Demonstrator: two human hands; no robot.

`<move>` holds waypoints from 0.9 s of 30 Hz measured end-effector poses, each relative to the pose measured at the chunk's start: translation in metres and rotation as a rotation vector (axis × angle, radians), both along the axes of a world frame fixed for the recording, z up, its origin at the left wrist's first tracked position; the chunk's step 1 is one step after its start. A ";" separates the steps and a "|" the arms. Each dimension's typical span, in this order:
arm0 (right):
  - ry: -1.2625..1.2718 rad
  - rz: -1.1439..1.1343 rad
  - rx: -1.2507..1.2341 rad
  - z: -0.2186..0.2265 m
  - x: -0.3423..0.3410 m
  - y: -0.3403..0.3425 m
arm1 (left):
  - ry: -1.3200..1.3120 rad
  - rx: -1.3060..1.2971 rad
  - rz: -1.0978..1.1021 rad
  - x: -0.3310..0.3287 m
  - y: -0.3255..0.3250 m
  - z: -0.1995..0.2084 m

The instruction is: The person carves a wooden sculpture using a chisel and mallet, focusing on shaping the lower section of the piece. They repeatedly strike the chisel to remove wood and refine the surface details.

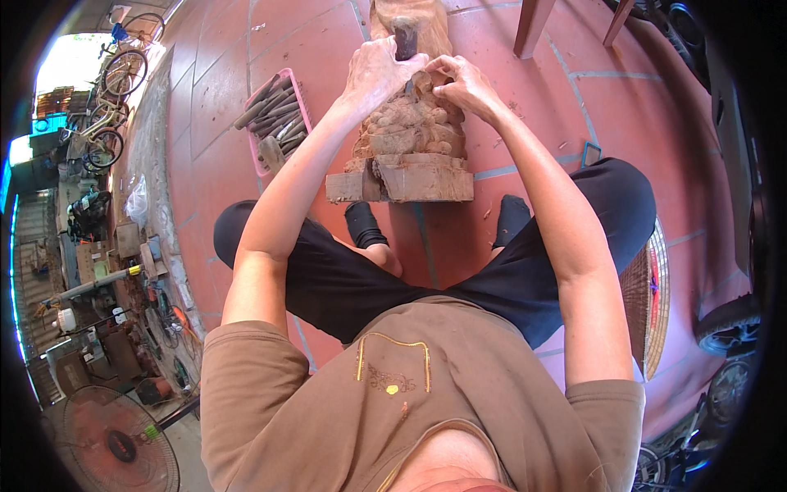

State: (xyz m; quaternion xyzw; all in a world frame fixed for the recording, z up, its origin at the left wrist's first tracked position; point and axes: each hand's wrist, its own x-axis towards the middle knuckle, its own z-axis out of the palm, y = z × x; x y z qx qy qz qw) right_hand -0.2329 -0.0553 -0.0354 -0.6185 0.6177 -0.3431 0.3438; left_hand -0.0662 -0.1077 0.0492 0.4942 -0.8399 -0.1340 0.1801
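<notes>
A brown wooden carving lies lengthwise on the floor in front of me, its flat block end toward my legs. My left hand is closed around a carving chisel with a dark handle. The handle sticks out beyond the fist, and a bit of dark metal shows below it against the wood. Beside it, my right hand rests at the right side of the carving, fingers bent and apart. Its fingertips touch the wood near the chisel; I see nothing held in it.
A pink tray of several carving tools stands left of the carving. Chair or table legs rise at far right. A woven hat lies by my right thigh. Bicycles and a fan are at left; motorbike wheels at right.
</notes>
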 end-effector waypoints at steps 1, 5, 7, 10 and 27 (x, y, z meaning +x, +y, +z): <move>-0.002 0.000 0.000 0.000 0.001 0.000 | 0.018 0.012 0.010 0.002 -0.002 -0.004; 0.001 0.004 -0.005 -0.002 0.001 -0.003 | 0.112 -0.026 -0.030 0.003 -0.002 -0.013; 0.009 -0.008 -0.013 -0.004 -0.001 -0.002 | 0.034 0.026 0.001 -0.005 0.003 -0.006; 0.010 -0.024 -0.034 -0.003 0.002 0.001 | 0.066 0.041 -0.016 0.000 -0.010 -0.018; -0.074 0.014 0.003 -0.009 0.000 -0.001 | 0.064 0.214 0.064 -0.003 -0.031 -0.025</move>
